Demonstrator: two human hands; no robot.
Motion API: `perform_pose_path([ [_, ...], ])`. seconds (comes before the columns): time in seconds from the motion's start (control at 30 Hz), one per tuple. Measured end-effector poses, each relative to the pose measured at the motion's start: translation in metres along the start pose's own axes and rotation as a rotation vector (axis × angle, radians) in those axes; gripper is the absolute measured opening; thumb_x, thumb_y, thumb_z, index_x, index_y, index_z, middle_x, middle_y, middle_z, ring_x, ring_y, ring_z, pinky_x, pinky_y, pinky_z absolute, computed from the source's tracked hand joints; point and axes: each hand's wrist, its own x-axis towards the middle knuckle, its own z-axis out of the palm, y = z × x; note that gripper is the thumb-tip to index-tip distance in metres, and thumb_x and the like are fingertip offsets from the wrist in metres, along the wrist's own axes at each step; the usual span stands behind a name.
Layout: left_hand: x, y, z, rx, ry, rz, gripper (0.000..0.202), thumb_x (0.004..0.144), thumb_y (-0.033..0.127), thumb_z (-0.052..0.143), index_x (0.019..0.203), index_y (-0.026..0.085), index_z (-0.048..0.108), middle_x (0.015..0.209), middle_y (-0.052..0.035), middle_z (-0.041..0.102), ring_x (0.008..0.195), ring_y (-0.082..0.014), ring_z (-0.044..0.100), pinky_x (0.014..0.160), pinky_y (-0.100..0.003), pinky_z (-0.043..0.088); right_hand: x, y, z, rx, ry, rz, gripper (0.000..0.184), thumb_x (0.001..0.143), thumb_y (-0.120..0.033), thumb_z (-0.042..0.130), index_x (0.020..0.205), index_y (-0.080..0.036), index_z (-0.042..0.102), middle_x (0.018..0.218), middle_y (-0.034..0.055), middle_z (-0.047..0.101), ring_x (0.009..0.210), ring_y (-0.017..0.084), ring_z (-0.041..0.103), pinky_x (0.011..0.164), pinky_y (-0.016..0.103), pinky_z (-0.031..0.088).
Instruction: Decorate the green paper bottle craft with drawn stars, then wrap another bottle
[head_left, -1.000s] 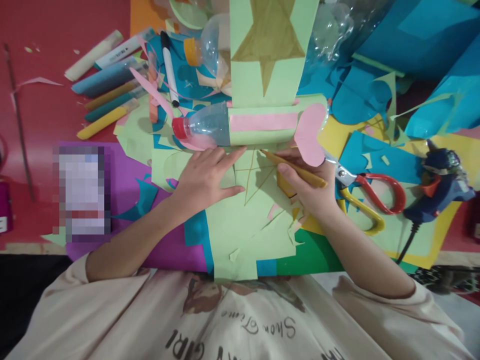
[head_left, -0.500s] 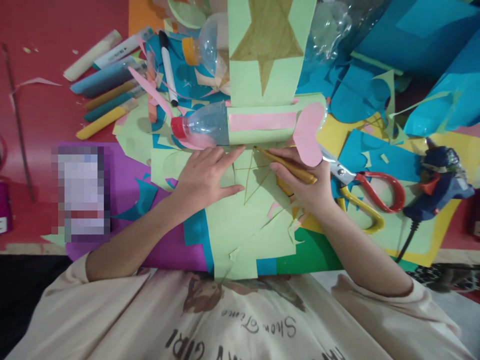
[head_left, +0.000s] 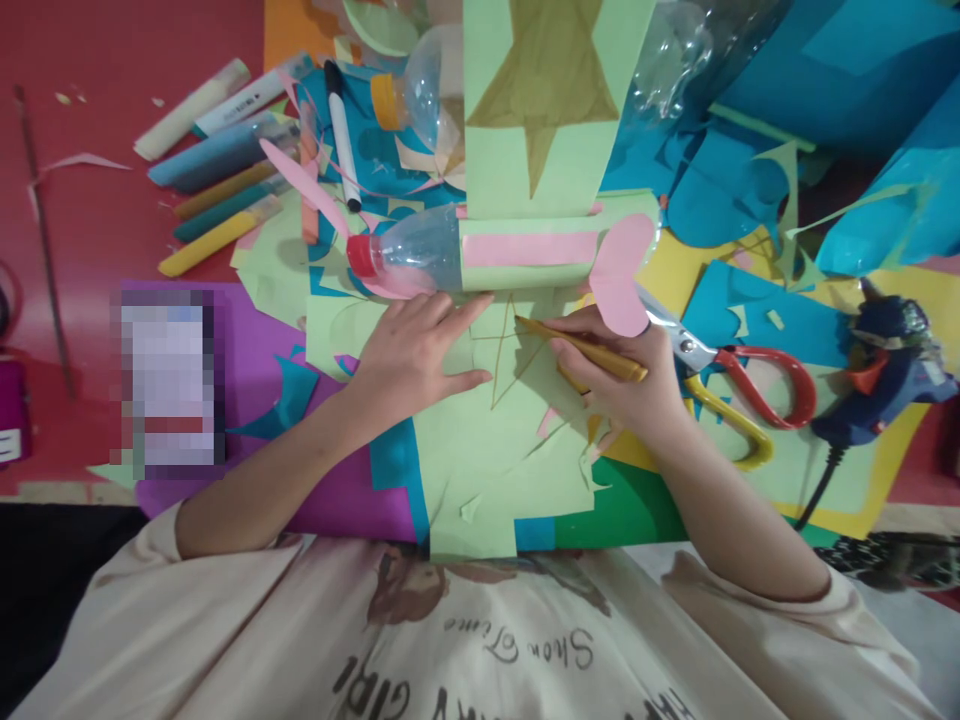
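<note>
Green paper lies central, nearside of the bottle. Right hand pinches a brown pen; its tip has shifted nearer from the far point of the line drawing, suggesting an active stroke. Left hand rests on the paper, thumb spread from fingers.

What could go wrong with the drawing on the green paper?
The bottle, lying on its side just above the drawn lines, might roll and jog the marker. The right hand might brush the scissors lying close beside it and get nicked.
</note>
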Motion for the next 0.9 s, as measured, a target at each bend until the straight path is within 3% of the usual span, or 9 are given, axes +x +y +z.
perform_pose_path([
  [0.23, 0.000, 0.001, -0.001, -0.011, -0.006, -0.016, 0.072, 0.085, 0.057, 0.061, 0.144, 0.020, 0.043, 0.102, -0.0087, 0.059, 0.101, -0.0282, 0.055, 0.089, -0.038, 0.042, -0.001, -0.011, -0.005, 0.009, -0.078, 0.103, 0.009, 0.076, -0.018, 0.060, 0.082, -0.019, 0.068, 0.064, 0.0003, 0.064, 0.052, 0.012, 0.055, 0.049, 0.027, 0.046],
  [0.37, 0.000, 0.002, -0.001, -0.020, -0.018, -0.025, 0.074, 0.085, 0.056, 0.062, 0.145, 0.018, 0.042, 0.104, -0.0103, 0.059, 0.103, -0.0292, 0.055, 0.090, -0.039, 0.041, -0.001, -0.014, -0.008, -0.051, -0.122, 0.090, 0.007, 0.073, -0.017, 0.056, 0.073, -0.017, 0.063, 0.058, -0.0011, 0.057, 0.049, 0.010, 0.047, 0.047, 0.025, 0.037],
  [0.9, 0.001, 0.003, -0.003, -0.031, -0.049, -0.047, 0.075, 0.084, 0.055, 0.064, 0.146, 0.020, 0.040, 0.105, -0.0089, 0.058, 0.106, -0.0289, 0.053, 0.093, -0.039, 0.041, -0.003, -0.020, -0.014, -0.057, -0.178, 0.120, 0.016, 0.066, -0.011, 0.048, 0.054, -0.021, 0.044, 0.047, -0.0033, 0.045, 0.045, 0.009, 0.041, 0.043, 0.023, 0.032],
])
